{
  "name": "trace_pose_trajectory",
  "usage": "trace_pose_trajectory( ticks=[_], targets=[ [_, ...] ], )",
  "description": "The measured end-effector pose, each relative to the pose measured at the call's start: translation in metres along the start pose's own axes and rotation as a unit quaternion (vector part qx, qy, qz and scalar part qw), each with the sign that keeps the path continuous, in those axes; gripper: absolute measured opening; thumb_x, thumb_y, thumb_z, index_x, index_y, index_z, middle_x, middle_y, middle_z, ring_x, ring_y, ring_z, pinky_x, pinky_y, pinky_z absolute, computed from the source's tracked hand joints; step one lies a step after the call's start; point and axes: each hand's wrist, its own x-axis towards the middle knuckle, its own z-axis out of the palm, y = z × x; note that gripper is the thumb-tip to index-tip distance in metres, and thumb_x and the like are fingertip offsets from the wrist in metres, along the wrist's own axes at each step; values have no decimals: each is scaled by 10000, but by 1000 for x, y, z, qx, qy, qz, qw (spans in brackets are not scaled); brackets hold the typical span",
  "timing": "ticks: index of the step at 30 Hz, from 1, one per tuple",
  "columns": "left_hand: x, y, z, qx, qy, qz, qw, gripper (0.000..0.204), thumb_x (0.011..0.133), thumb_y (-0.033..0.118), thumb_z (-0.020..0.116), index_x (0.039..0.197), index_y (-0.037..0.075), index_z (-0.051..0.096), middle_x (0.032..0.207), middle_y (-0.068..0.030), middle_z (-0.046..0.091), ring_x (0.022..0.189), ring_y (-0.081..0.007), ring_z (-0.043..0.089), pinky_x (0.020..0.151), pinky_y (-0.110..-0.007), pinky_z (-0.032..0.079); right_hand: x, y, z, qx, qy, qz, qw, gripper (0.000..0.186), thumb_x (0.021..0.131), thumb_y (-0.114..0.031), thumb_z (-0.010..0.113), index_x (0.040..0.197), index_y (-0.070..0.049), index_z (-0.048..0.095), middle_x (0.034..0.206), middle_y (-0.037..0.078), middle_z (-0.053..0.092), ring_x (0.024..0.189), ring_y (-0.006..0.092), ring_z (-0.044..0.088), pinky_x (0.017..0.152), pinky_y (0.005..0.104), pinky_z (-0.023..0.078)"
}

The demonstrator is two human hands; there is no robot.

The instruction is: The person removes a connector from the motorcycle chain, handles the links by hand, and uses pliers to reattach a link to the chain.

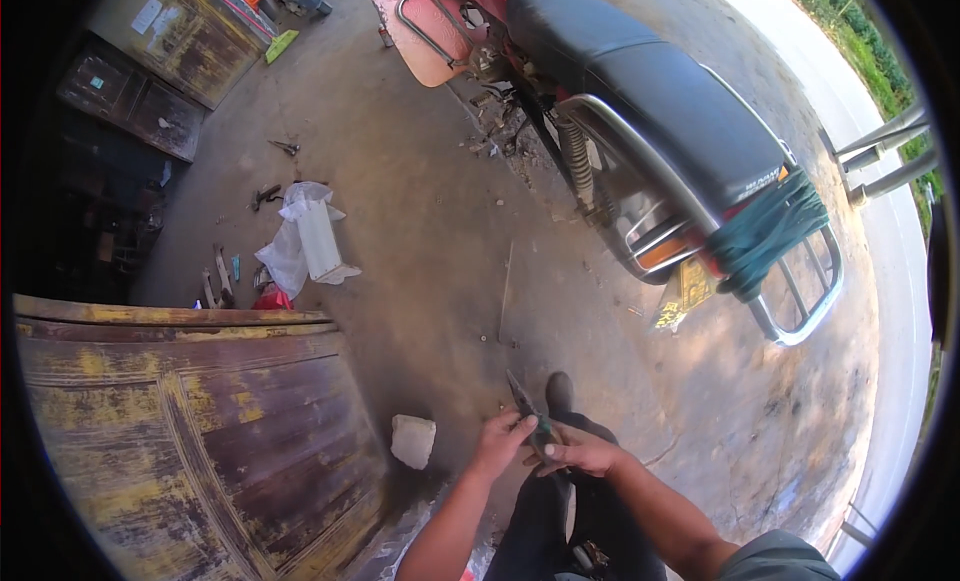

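A dark, narrow, pointed hand tool with a green grip (519, 393) is in front of me, its tip pointing away and slightly left. Its exact kind is too small to tell. My left hand (499, 444) closes on it from the left, thumb along the grip. From the right, my right hand (588, 453) holds the lower part, with the thumb on top and the fingers curled beneath. Both hands are above my dark trousers (528, 526). A pale stone block (413, 441) lies on the ground left of my left hand.
A motorcycle (640, 81) with a teal cloth (775, 231) on its rear rack stands at far right. A worn wooden door panel (260, 431) fills the near left. White packaging (318, 239) and pliers (285, 147) lie farther off, with a broom (281, 46) beyond.
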Motion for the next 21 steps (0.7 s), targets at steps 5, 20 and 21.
trace_pose_trajectory(
  ticks=[5,20,21],
  targets=[
    [34,39,-82,122,50,78,988,282,1005,295,637,1080,38,722,911,-4,678,877,-110,628,790,-260,487,102,-12,37,88,-40,56,994,280,1008,-319,603,1161,-86,572,936,71,691,689,105,620,487,211,415],
    [400,155,-300,442,25,14,897,201,968,200,632,956,1,662,772,-42,635,698,-114,551,665,-290,471,391,-87,-57,378,223,-109,892,426,986,-133,498,1404,-62,450,1222,112,635,1032,227,649,680,316,534],
    [426,173,-293,462,19,103,881,189,959,179,634,975,-7,665,785,-71,655,712,-123,571,685,-291,483,399,-100,-61,382,241,-144,880,445,980,-134,498,1414,-54,440,1207,125,635,1016,235,651,678,311,537]
  ],
)
